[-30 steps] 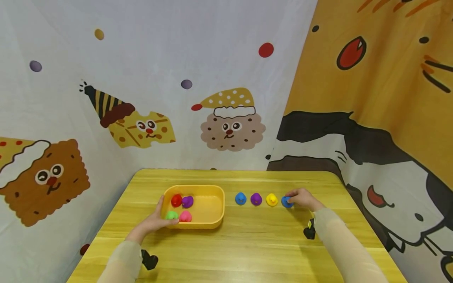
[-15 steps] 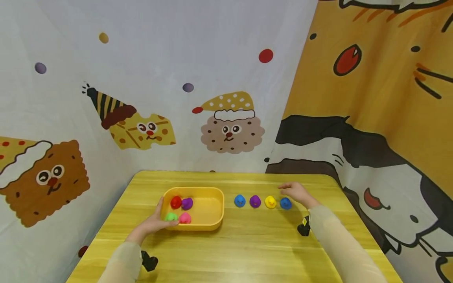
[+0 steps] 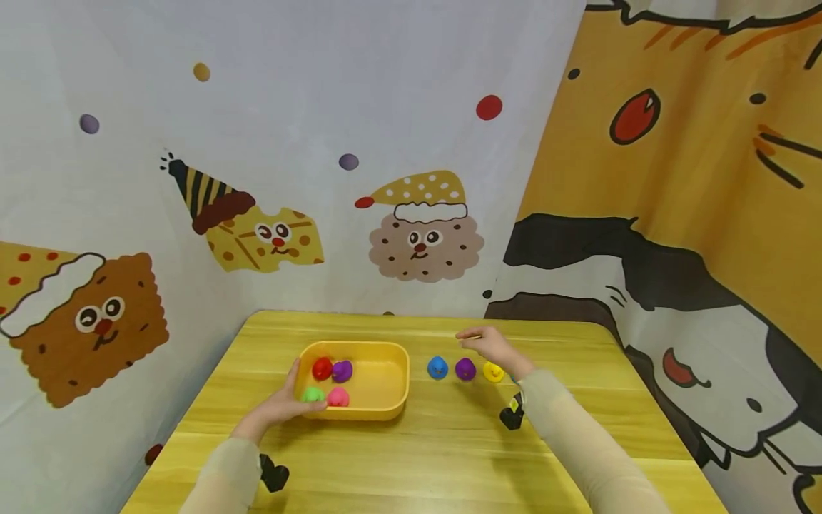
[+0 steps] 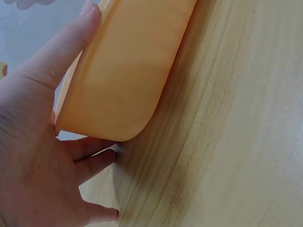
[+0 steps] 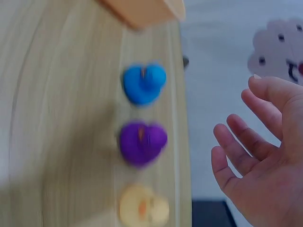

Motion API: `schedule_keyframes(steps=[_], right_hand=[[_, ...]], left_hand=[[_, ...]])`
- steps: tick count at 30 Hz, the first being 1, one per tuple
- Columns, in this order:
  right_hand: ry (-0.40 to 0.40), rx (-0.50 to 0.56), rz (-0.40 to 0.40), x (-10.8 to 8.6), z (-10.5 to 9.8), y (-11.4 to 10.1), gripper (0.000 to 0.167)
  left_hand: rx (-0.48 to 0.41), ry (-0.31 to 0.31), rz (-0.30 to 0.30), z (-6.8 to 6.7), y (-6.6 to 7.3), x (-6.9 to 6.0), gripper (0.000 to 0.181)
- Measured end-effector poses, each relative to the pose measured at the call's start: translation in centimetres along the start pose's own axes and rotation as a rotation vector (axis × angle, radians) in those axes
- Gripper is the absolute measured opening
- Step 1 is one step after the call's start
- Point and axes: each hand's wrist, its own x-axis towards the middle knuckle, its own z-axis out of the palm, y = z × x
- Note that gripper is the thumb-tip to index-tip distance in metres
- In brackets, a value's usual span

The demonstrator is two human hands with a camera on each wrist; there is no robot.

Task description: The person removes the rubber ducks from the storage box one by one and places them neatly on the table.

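Observation:
My left hand [image 3: 282,405] spreads around the near left corner of a yellow plastic basket [image 3: 379,410], thumb along its front rim, the other fingers against its left end. In the left wrist view the fingers reach past the basket wall [image 4: 123,90]. Inside lie a red toy duck [image 3: 322,368], a purple one [image 3: 342,371], a green one [image 3: 313,395] and a pink one [image 3: 338,397]. My right hand [image 3: 491,344] hovers, holding nothing, behind a row of small ducks: blue [image 3: 437,368], purple [image 3: 465,369], yellow [image 3: 494,372]. A further blue duck is nearly hidden by my right wrist.
The wooden table [image 3: 411,464] ends at the back against a cartoon-printed cloth [image 3: 282,86]. More printed cloth hangs along the left and right sides. The row of ducks runs to the right of the basket.
My right hand has let go of the rightmost blue duck, lifted, and moved left over the row. The left hand has stayed at the basket.

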Motion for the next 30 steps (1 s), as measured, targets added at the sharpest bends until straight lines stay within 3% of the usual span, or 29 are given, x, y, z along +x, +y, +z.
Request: schedule_keyframes(steps=[8, 12, 23, 30], right_hand=[[-0.088, 0.116, -0.067, 1.2, 4.9, -4.0, 0.026], [-0.141, 0.239, -0.044, 1.7, 7.2, -5.7, 0.029], [-0.33, 0.48, 0.142, 2.7, 12.7, -8.6, 0.047], [-0.358, 0.539, 0.295, 2.9, 16.2, -9.5, 0.043]], left_hand=[[-0.015, 0.014, -0.02, 0.1, 0.1, -0.4, 0.124], [-0.007, 0.021, -0.023, 0.2, -0.1, -0.4, 0.124], [0.0, 0.035, -0.03, 0.1, -0.2, 0.2, 0.127], [0.002, 0.039, -0.044, 0.2, 0.1, 0.1, 0.126]])
